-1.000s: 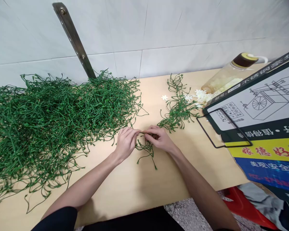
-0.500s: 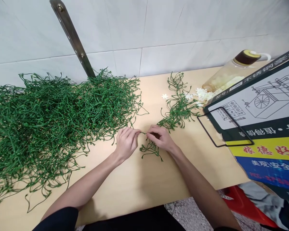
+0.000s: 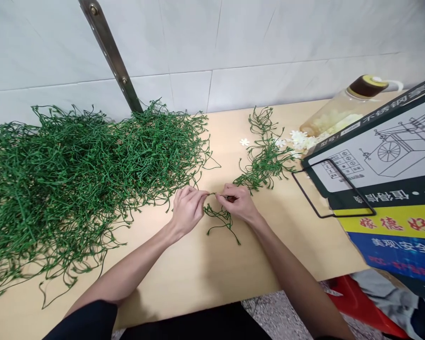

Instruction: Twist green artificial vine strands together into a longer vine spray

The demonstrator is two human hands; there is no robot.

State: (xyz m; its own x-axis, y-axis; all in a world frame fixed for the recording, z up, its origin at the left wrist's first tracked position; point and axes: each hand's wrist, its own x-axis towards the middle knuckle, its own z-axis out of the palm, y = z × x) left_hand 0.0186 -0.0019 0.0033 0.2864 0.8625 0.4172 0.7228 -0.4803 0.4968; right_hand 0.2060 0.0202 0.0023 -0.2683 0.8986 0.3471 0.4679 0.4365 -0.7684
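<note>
My left hand (image 3: 187, 208) and right hand (image 3: 238, 203) both pinch one green sprig (image 3: 219, 218) near the worktop (image 3: 205, 269) middle. Its stem runs left-right between my fingertips; branches hang toward the front edge, nearer my right hand.

cardboard box (image 3: 386, 189), upside-down Chinese print, unreadable

Head camera, looking forward and down, close over table (image 3: 198, 269); wall behind
</note>
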